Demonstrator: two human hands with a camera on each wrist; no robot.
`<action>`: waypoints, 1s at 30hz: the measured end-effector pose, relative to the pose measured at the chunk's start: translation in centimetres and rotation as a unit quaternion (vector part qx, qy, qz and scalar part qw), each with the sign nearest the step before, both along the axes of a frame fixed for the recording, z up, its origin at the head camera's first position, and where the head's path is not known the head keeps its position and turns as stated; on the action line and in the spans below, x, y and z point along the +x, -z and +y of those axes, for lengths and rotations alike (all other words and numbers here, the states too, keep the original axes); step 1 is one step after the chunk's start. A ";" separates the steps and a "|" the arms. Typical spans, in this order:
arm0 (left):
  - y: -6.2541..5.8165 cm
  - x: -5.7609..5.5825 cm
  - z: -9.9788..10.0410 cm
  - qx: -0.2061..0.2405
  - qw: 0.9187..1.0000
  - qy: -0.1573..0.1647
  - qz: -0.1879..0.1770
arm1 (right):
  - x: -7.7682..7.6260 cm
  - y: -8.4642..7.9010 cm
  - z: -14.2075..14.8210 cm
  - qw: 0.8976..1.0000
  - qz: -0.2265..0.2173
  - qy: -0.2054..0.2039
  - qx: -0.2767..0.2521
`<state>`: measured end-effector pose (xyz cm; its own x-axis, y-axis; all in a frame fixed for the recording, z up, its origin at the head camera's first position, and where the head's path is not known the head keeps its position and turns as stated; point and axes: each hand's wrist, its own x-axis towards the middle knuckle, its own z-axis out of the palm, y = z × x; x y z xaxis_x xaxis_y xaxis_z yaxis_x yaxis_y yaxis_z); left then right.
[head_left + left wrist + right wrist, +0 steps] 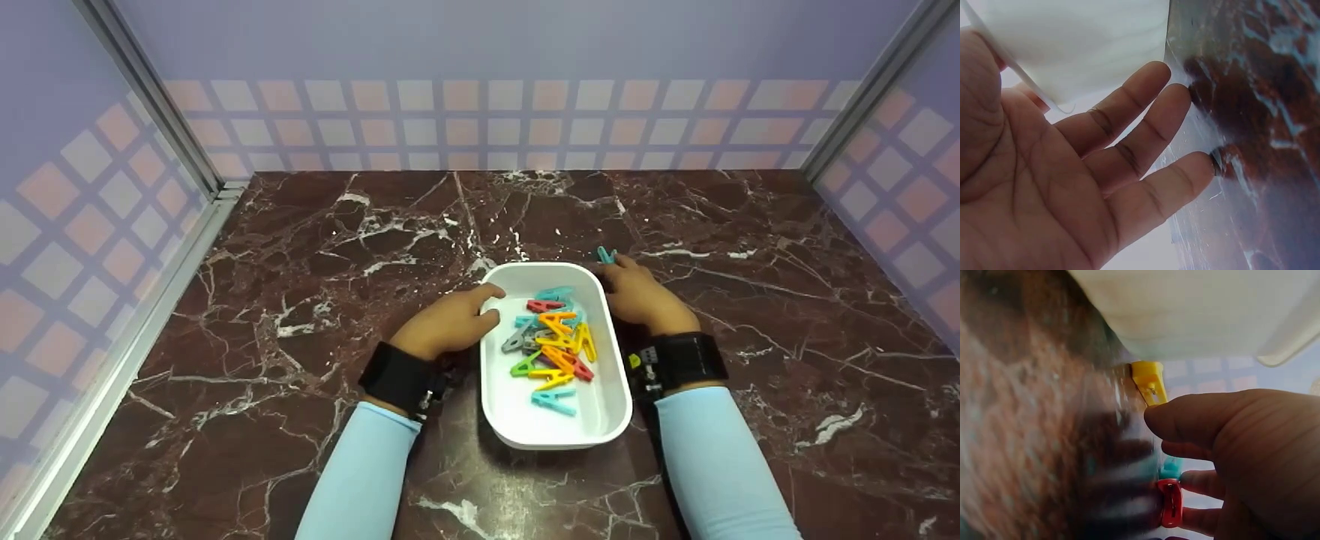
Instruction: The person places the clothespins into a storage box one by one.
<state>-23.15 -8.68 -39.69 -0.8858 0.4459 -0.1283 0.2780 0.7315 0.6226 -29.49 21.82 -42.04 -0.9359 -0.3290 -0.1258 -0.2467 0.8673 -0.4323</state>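
Note:
A white plastic tub (517, 435) holds many clothespins (556, 360) in orange, yellow, red, green, grey and blue. My left hand (450, 322) holds its left rim; thumb and index finger reach over the edge while the other three fingers lie outside, close to the tabletop. Outside the right wall, my right hand (649, 300) is low over the table. A yellow clothespin (1148, 379) lies by its thumb tip. A red clothespin (1171, 503) and a teal clothespin (1170, 468) are at its fingertips. The head view shows a teal clothespin (606, 256) just beyond this hand.
The tub stands on a dark red marbled tabletop (337, 285) with white veins. A tiled back wall (517, 97) and two side panels enclose the table. Black camera straps are on both wrists.

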 end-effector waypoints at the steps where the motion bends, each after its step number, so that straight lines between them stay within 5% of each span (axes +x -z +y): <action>1: 0.0 0.0 0.0 -0.001 1.000 0.000 0.000 | 0.0 0.0 0.0 1.000 0.006 -0.001 0.000; 8: 0.0 0.0 0.0 -0.003 1.000 -0.004 0.007 | 0.4 -0.2 0.1 0.999 0.043 -0.011 0.010; 22: -0.2 0.2 0.1 0.001 1.000 -0.005 0.002 | 1.6 -1.3 0.3 0.999 -0.011 -0.019 0.036; 30: -0.1 0.1 0.1 -0.003 1.000 -0.001 0.001 | 2.3 -2.1 0.6 0.999 -0.003 -0.029 0.028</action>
<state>-23.10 -8.59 -39.62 -0.8873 0.4426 -0.1297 0.2771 0.7363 0.6173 -27.23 22.39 -39.93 -0.9144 -0.3756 -0.1512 -0.2953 0.8741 -0.3856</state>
